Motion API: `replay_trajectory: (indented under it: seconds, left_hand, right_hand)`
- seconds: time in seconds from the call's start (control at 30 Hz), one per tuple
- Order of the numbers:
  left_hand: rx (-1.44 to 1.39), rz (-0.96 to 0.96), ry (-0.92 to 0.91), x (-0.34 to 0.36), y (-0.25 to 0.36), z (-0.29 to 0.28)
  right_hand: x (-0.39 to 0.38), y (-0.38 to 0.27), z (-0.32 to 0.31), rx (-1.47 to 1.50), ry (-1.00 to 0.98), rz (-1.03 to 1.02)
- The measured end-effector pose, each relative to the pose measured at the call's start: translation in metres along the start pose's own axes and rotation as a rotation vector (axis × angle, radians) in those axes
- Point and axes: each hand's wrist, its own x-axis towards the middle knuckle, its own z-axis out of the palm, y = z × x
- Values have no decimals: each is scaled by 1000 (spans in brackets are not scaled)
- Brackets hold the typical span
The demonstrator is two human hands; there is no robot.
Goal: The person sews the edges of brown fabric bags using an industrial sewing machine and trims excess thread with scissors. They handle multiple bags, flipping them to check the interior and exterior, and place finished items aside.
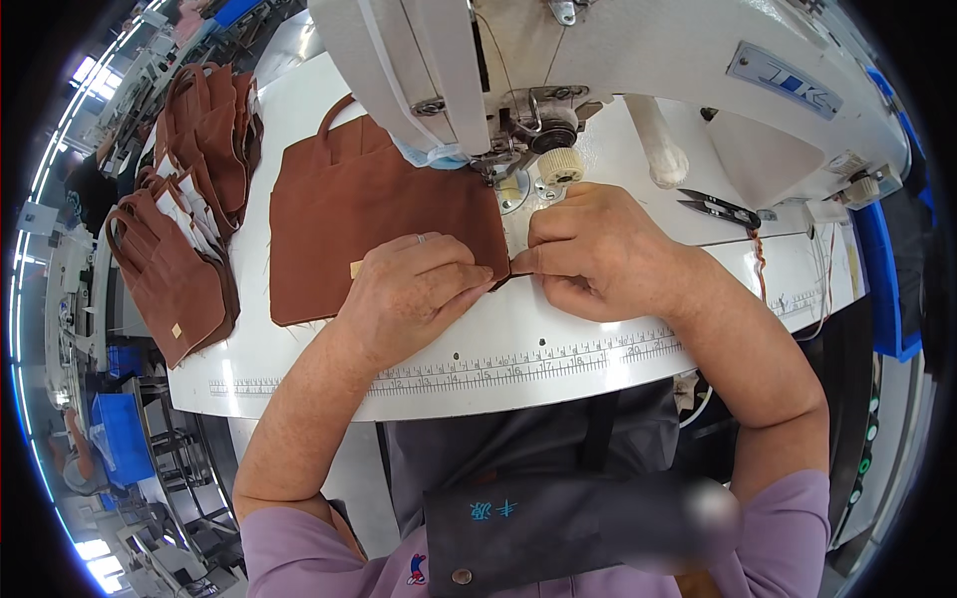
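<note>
A flat brown leather handbag (pixel 384 204) lies on the white sewing table, its handle toward the back. Its right edge runs close beside the presser foot and feed area (pixel 513 184) of a white sewing machine (pixel 638 45). My left hand (pixel 414 294) rests over the bag's near right corner, fingers closed on that corner. From the other side, my right hand (pixel 603 254) pinches the edge at the same corner between thumb and forefinger, its other fingers curled. The two sets of fingertips almost meet there. What lies under the left palm is hidden.
Stacked brown bags (pixel 164 274) lie at the table's left, with more bags (pixel 204 135) behind. Black thread snips (pixel 720 209) on a braided cord lie right of my right hand. A printed ruler (pixel 518 371) follows the near edge. Blue bins (pixel 887 284) stand at the right.
</note>
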Motion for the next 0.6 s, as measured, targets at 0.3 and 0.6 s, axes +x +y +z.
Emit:
replay_trajectory:
  seconds: [0.3,0.6]
  left_hand:
    - [-34,-43,-120,3,0,-7]
    - [-109,-184,-141,5,8,-8]
  right_hand:
    - [1,3,2,-22,39,-22]
    - [6,1,5,22,88,19]
